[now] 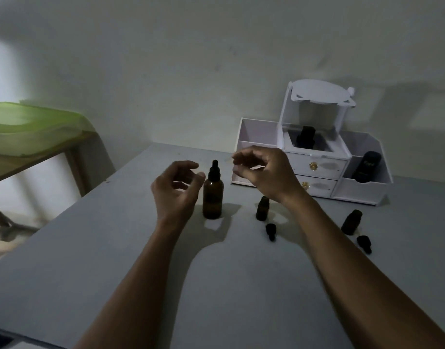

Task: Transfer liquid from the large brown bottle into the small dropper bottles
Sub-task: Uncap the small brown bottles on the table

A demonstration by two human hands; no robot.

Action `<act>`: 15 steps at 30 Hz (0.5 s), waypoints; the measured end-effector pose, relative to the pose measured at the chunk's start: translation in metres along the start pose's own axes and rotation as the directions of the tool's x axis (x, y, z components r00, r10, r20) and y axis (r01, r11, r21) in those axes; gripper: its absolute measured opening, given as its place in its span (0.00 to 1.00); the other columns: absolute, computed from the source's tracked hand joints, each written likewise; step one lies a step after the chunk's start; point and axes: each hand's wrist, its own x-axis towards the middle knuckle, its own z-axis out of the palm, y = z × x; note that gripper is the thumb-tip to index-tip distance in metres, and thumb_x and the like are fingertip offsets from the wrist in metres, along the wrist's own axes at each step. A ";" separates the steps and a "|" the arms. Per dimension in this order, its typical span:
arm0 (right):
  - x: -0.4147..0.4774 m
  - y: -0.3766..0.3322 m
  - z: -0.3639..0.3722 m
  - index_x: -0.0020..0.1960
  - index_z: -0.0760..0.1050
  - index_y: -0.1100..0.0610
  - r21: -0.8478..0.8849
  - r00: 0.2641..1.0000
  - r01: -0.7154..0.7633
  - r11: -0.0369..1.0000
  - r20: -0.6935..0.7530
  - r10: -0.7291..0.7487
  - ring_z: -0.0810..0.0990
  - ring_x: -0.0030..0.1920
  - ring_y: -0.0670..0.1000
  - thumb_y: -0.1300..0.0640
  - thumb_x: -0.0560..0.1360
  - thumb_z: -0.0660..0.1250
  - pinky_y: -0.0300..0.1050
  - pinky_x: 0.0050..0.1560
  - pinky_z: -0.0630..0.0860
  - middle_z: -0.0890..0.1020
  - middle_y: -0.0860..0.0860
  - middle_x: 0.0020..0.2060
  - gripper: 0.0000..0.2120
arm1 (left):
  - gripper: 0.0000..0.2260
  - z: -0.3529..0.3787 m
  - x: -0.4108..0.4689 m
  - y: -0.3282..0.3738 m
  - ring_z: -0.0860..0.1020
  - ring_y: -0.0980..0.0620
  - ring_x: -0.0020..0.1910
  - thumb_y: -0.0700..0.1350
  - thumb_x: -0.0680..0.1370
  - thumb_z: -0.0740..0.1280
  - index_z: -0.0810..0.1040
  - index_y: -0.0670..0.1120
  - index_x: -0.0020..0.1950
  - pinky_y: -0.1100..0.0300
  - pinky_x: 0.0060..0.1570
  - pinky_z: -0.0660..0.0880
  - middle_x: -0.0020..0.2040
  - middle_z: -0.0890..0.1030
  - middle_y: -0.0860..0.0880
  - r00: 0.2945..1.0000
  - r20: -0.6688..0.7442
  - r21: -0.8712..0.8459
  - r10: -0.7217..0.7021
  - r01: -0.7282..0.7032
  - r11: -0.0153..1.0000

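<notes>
The large brown bottle [213, 197] stands upright on the grey table [241, 285], its black dropper cap on. My left hand [175, 190] hovers just left of it, fingers curled and apart, holding nothing. My right hand [264, 172] hangs above and to the right of the bottle, fingers loosely bent, empty. One small dropper bottle [262, 209] stands uncapped under my right wrist, with its black dropper cap [270, 231] lying in front. A second small bottle [352, 222] stands further right, its cap [364, 244] lying beside it.
A white drawer organiser [317, 172] stands against the wall at the back right, with a dark bottle [305, 137] in its middle bay and a black container [366, 167] in its right bay. A wooden table with a green cloth [32, 129] is at the left.
</notes>
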 end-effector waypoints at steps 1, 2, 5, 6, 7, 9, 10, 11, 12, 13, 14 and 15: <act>-0.007 0.002 -0.011 0.53 0.84 0.54 -0.037 1.000 0.003 0.999 0.026 -0.002 0.84 0.46 0.42 0.62 0.73 0.74 0.36 0.50 0.81 0.86 0.46 0.46 0.10 | 0.06 0.002 -0.003 0.008 0.81 0.55 0.37 0.45 0.73 0.72 0.84 0.46 0.48 0.62 0.38 0.78 0.37 0.83 0.52 0.997 -0.039 0.006 0.066 -0.066 0.998; -0.015 0.005 -0.021 0.52 0.84 0.53 -0.087 0.997 0.003 0.996 0.073 0.004 0.84 0.47 0.41 0.65 0.73 0.72 0.35 0.50 0.81 0.86 0.46 0.46 0.11 | 0.04 0.005 -0.007 0.016 0.81 0.54 0.35 0.44 0.73 0.72 0.84 0.45 0.46 0.62 0.38 0.78 0.36 0.83 0.52 0.992 -0.046 0.006 0.116 -0.116 0.993; -0.042 0.012 -0.040 0.50 0.83 0.48 -0.259 0.961 -0.043 0.965 0.254 0.111 0.82 0.50 0.39 0.68 0.72 0.70 0.34 0.49 0.79 0.85 0.43 0.48 0.16 | 0.04 0.022 -0.022 0.030 0.80 0.53 0.32 0.44 0.74 0.71 0.84 0.44 0.42 0.60 0.34 0.78 0.34 0.83 0.51 0.990 0.062 -0.079 0.126 -0.121 0.990; -0.051 0.015 -0.043 0.50 0.83 0.46 -0.308 0.937 -0.073 0.949 0.305 0.171 0.81 0.52 0.40 0.69 0.72 0.69 0.33 0.49 0.77 0.84 0.43 0.50 0.18 | 0.05 0.029 -0.027 0.032 0.80 0.52 0.30 0.44 0.74 0.71 0.84 0.44 0.42 0.58 0.32 0.78 0.32 0.82 0.51 0.989 0.114 -0.112 0.098 -0.085 0.990; -0.060 0.017 -0.045 0.50 0.83 0.45 -0.355 0.909 -0.096 0.930 0.349 0.227 0.79 0.55 0.41 0.69 0.71 0.69 0.32 0.50 0.75 0.83 0.42 0.54 0.19 | 0.05 0.037 -0.031 0.033 0.80 0.50 0.30 0.45 0.74 0.72 0.84 0.43 0.43 0.56 0.32 0.78 0.32 0.82 0.51 0.982 0.173 -0.133 0.075 -0.052 0.990; -0.076 0.023 -0.044 0.54 0.81 0.44 -0.464 0.860 -0.077 0.882 0.417 0.295 0.74 0.61 0.42 0.69 0.72 0.69 0.35 0.57 0.72 0.77 0.40 0.61 0.21 | 0.04 0.051 -0.037 0.029 0.82 0.50 0.33 0.43 0.75 0.73 0.85 0.45 0.48 0.55 0.37 0.81 0.33 0.83 0.50 0.950 0.311 -0.125 0.019 0.021 0.992; -0.082 0.027 -0.043 0.56 0.81 0.44 -0.519 0.841 -0.038 0.854 0.444 0.308 0.72 0.64 0.43 0.68 0.73 0.69 0.37 0.60 0.70 0.74 0.41 0.64 0.21 | 0.05 0.057 -0.039 0.026 0.83 0.52 0.36 0.41 0.76 0.73 0.84 0.46 0.51 0.58 0.40 0.81 0.35 0.83 0.51 0.925 0.380 -0.104 -0.025 0.070 0.992; -0.085 0.031 -0.040 0.58 0.80 0.44 -0.560 0.828 0.002 0.828 0.465 0.313 0.71 0.65 0.45 0.67 0.74 0.68 0.39 0.62 0.69 0.72 0.42 0.67 0.21 | 0.08 0.062 -0.041 0.023 0.84 0.55 0.40 0.40 0.76 0.73 0.83 0.47 0.55 0.62 0.43 0.80 0.38 0.84 0.53 0.894 0.442 -0.071 -0.071 0.113 0.991; -0.086 0.035 -0.038 0.59 0.80 0.44 -0.589 0.820 0.029 0.807 0.477 0.318 0.71 0.66 0.47 0.66 0.74 0.68 0.41 0.64 0.70 0.71 0.43 0.69 0.21 | 0.11 0.067 -0.043 0.020 0.84 0.58 0.44 0.40 0.76 0.73 0.82 0.48 0.58 0.66 0.45 0.79 0.42 0.84 0.55 0.864 0.489 -0.027 -0.118 0.150 0.988; -0.086 0.037 -0.036 0.60 0.80 0.44 -0.611 0.817 0.042 0.791 0.477 0.325 0.72 0.65 0.49 0.65 0.75 0.68 0.44 0.65 0.71 0.70 0.44 0.69 0.20 | 0.14 0.072 -0.044 0.016 0.83 0.59 0.47 0.40 0.77 0.72 0.81 0.49 0.61 0.67 0.47 0.78 0.46 0.84 0.55 0.839 0.517 0.015 -0.172 0.192 0.981; -0.084 0.039 -0.035 0.59 0.80 0.43 -0.621 0.820 0.044 0.783 0.470 0.327 0.73 0.64 0.50 0.63 0.75 0.69 0.46 0.65 0.73 0.71 0.45 0.68 0.19 | 0.15 0.077 -0.045 0.013 0.83 0.59 0.49 0.39 0.77 0.71 0.80 0.49 0.64 0.68 0.48 0.78 0.50 0.83 0.54 0.818 0.527 0.051 -0.229 0.239 0.970; -0.083 0.041 -0.036 0.58 0.80 0.43 -0.613 0.829 0.046 0.789 0.464 0.312 0.75 0.62 0.50 0.62 0.74 0.70 0.46 0.63 0.74 0.73 0.45 0.66 0.17 | 0.17 0.080 -0.045 0.010 0.82 0.58 0.51 0.38 0.77 0.71 0.79 0.49 0.65 0.68 0.48 0.79 0.53 0.83 0.52 0.803 0.523 0.078 -0.286 0.289 0.954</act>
